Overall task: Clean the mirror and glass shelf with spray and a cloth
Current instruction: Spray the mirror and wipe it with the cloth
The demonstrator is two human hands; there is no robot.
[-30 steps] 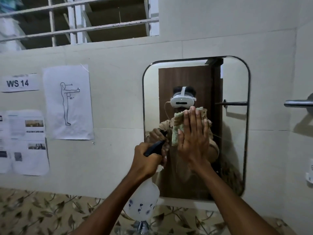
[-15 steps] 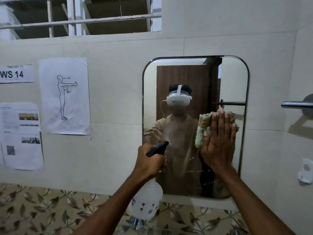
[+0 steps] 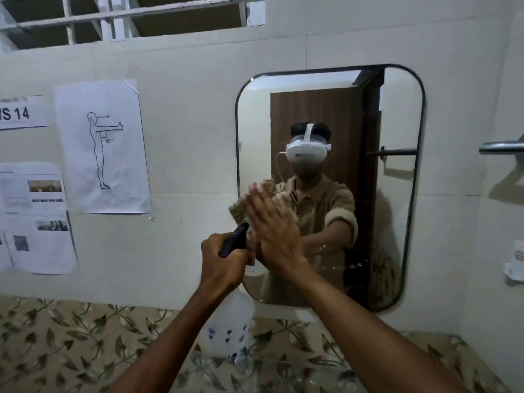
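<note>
1. Mirror (image 3: 394,109): a tall pane with rounded corners and a thin dark frame, fixed to the pale tiled wall. It reflects the person, who wears a white headset and a tan shirt, and a brown door behind.
2. Right hand (image 3: 269,228): flat against the left part of the mirror, fingers straight and close together, pointing up and slightly left. The palm presses the cloth onto the glass.
3. Cloth (image 3: 238,209): a light, greenish-beige, textured cloth, trapped between the right hand and the mirror; only its edges show, above and to the left of the fingers. It is blurred.
4. Left hand (image 3: 221,262): curled tightly around the neck of the spray bottle, just left of and touching the right hand's heel, in front of the mirror's lower left corner.
5. Spray bottle (image 3: 229,321): a translucent white body with small blue flower marks hangs below the left fist; its black nozzle head (image 3: 234,242) rises above the fist, aimed up and right toward the glass.
6. Paper sheets (image 3: 102,146): several are stuck on the wall, left of the mirror, one with a standing figure diagram.
7. Metal bar (image 3: 502,147): projects from the wall, right of the mirror.
8. Leaf-patterned tiles (image 3: 71,344): run along the wall below.
</note>
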